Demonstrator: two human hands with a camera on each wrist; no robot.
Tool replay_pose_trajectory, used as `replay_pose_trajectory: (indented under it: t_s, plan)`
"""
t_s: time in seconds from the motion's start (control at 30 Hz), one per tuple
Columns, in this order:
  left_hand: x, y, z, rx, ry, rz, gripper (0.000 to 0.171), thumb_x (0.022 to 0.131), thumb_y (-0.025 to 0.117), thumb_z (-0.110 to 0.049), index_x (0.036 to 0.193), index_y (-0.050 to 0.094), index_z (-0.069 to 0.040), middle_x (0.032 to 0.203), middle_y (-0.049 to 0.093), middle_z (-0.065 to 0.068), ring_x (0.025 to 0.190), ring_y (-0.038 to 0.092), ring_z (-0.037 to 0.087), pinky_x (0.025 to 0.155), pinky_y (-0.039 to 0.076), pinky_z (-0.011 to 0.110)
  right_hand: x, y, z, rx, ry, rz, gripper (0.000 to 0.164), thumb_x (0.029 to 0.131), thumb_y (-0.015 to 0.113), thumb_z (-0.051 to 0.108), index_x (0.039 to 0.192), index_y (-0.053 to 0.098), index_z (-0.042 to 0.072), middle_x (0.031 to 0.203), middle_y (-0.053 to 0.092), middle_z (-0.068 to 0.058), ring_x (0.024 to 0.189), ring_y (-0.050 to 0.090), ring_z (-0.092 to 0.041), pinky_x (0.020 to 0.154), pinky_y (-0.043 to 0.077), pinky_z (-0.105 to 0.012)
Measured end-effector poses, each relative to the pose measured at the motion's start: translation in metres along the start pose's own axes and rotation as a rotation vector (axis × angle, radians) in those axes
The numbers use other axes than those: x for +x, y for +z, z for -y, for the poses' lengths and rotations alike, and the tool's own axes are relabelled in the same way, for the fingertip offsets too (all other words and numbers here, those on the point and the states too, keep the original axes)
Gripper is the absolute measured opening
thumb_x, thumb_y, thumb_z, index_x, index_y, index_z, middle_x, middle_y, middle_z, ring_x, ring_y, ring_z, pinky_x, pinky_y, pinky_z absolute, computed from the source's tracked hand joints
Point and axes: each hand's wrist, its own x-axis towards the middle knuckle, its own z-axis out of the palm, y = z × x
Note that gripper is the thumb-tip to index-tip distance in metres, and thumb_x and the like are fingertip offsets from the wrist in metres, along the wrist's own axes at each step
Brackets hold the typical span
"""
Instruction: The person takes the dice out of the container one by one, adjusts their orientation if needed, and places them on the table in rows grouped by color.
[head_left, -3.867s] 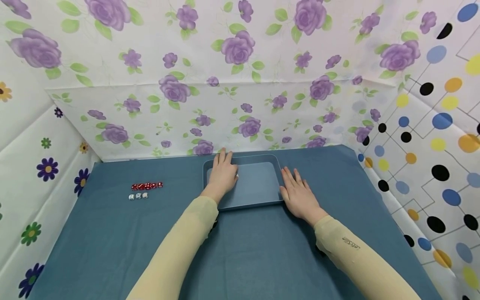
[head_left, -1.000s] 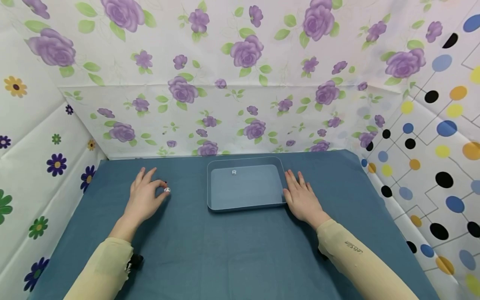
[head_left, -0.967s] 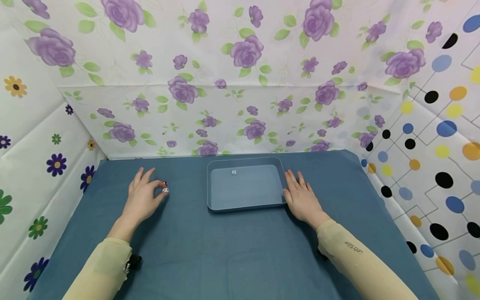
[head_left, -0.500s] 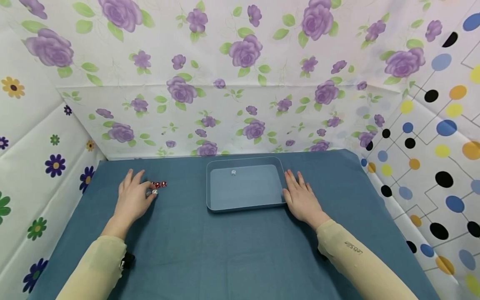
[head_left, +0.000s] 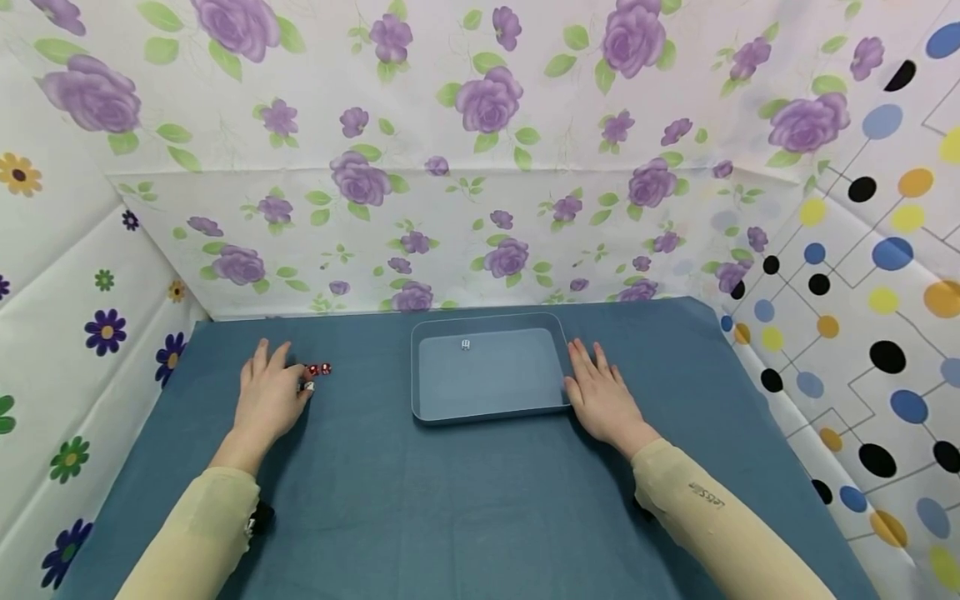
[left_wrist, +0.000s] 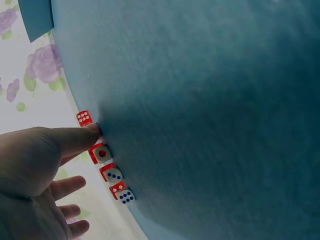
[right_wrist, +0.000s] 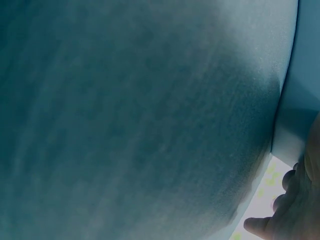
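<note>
My left hand pinches a white die between thumb and index finger, low over the cloth at the right end of a white dice row. In the left wrist view the thumb mostly covers that die. Three more white dice lie below the thumb there, alongside red dice. The head view shows only the right end of the red dice row; the hand hides the rest. One whitish die lies in the blue-grey tray. Straight fingers of my right hand rest against the tray's right side.
A blue cloth covers the table. Purple-flowered fabric stands along the back edge, a dotted sheet along the right, and a flower-patterned sheet along the left.
My left hand was at the tray with a white die, then moved left to the dice rows, bringing a white die to the row's right end. The right hand stays at the tray.
</note>
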Motion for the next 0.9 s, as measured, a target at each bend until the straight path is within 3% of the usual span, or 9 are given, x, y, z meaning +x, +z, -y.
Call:
replay_pose_trajectory:
  t_s: [0.5,0.9]
  plan:
    - [-0.0024,0.0021,0.0022,-0.032,-0.007,-0.023,0.018,0.092,0.083,-0.008,0.106,0.078,0.002,0.157,0.039,0.038,0.155,0.015,0.060,0.120,0.018,0.076,0.0006,-0.0006,0.0001,0.007,0.004,0.007,0.066,0.119,0.032,0.039,0.173,0.007,0.012,0.180,0.003,-0.006,0.165,-0.005,-0.036,0.128,0.012,-0.067]
    - [-0.0021,-0.0037,0.0041,-0.089,0.022,-0.038,0.035,0.086,0.088,-0.008,0.116,0.075,0.004,0.157,0.040,0.039,0.154,0.017,0.061,0.118,0.019,0.078,0.0001,-0.0008,-0.0005,0.001,0.000,0.004,0.066,0.119,0.031,0.039,0.173,0.008,0.011,0.180,0.003,-0.006,0.165,-0.002,-0.038,0.127,0.013,-0.068]
